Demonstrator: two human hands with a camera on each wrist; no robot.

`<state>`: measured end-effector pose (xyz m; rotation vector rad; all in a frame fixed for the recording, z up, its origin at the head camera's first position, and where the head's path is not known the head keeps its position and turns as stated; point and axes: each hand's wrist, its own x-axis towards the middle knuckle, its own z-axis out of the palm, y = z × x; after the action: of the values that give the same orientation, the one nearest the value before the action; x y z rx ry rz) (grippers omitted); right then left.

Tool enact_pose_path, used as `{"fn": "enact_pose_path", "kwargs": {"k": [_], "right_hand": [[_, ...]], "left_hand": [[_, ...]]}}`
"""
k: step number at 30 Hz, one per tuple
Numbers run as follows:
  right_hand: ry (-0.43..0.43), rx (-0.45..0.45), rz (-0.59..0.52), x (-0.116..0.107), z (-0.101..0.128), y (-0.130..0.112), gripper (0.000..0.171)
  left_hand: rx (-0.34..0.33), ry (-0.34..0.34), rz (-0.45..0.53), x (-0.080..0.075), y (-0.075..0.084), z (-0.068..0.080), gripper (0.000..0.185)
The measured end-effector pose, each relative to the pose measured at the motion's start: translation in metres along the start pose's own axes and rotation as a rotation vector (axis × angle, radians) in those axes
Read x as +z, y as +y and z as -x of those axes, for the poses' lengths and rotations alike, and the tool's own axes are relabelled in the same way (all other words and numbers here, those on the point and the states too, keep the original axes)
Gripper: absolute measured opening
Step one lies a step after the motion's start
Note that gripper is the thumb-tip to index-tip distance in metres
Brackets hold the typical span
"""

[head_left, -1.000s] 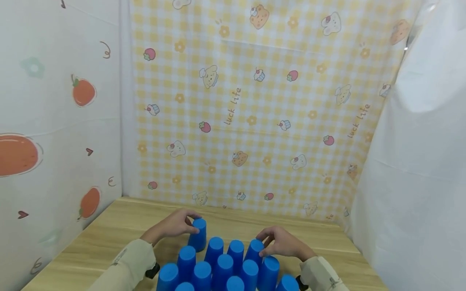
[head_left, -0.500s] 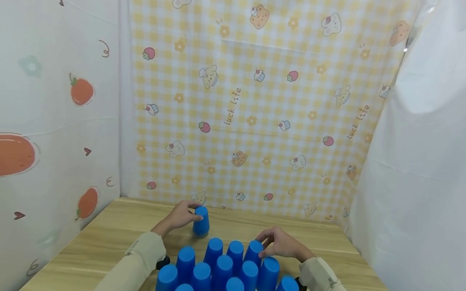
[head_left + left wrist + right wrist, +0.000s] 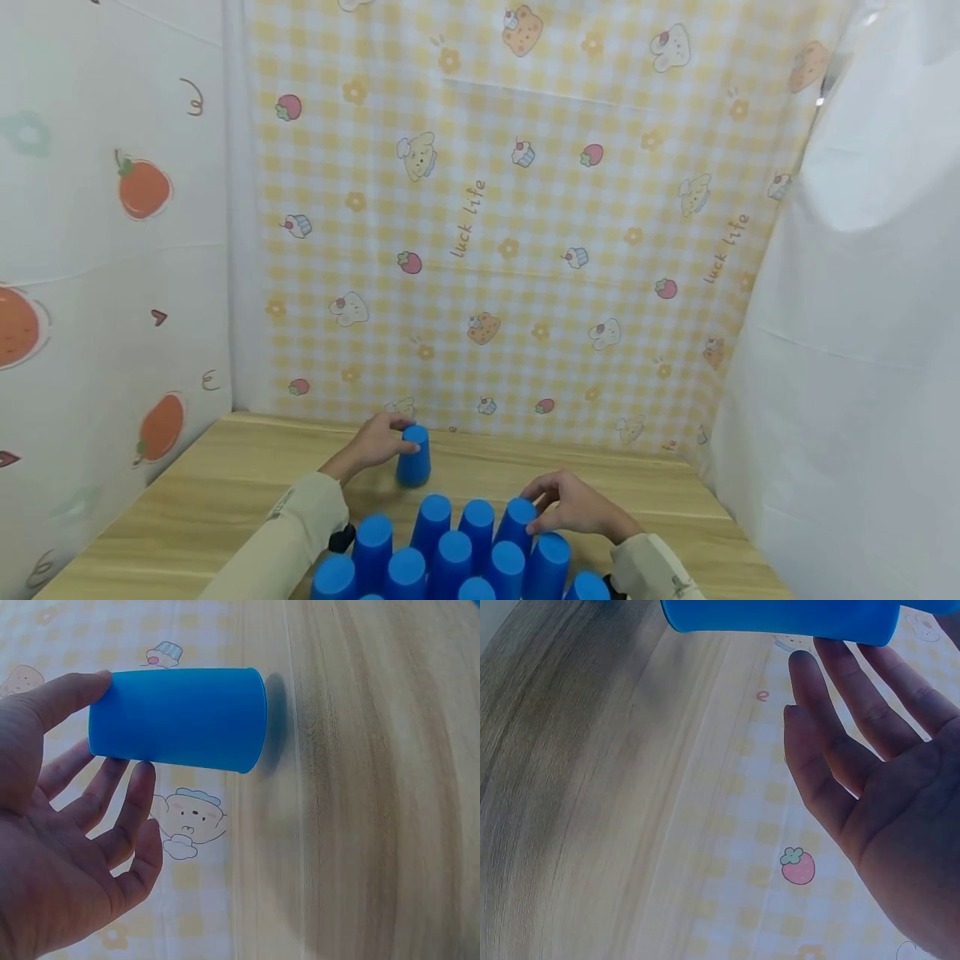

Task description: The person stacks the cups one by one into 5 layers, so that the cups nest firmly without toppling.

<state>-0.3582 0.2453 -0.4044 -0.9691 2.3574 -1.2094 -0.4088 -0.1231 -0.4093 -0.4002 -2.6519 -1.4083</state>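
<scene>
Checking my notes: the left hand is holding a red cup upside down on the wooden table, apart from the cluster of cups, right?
Not quite: the cup is blue, not red, as the left wrist view shows plainly. The rest holds: the left hand holds it upside down on the wooden table, apart from the cluster of blue cups.

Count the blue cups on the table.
12 visible. One blue cup stands apart at the back under the left hand. Eleven are clustered in front: four in the back row, four in the middle, three at the frame's bottom edge; more may be cut off.
</scene>
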Motion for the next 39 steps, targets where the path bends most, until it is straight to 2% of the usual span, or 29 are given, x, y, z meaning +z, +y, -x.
{"fn": "enact_pose_path", "kwargs": {"k": [16, 29, 34, 39], "right_hand": [[0.019, 0.006, 0.029, 0.000, -0.001, 0.001, 0.027], [0.077, 0.080, 0.079, -0.005, -0.004, -0.005, 0.027], [0.102, 0.087, 0.086, -0.006, -0.008, -0.006, 0.027], [0.124, 0.092, 0.093, -0.009, -0.011, -0.004, 0.027]], "left_hand": [[-0.019, -0.012, -0.023, 0.009, -0.004, -0.013, 0.046], [-0.010, -0.023, -0.031, 0.012, -0.001, -0.014, 0.044], [-0.022, -0.030, -0.028, 0.013, -0.005, -0.014, 0.047], [-0.003, -0.025, -0.042, 0.013, -0.005, -0.014, 0.054]]}}
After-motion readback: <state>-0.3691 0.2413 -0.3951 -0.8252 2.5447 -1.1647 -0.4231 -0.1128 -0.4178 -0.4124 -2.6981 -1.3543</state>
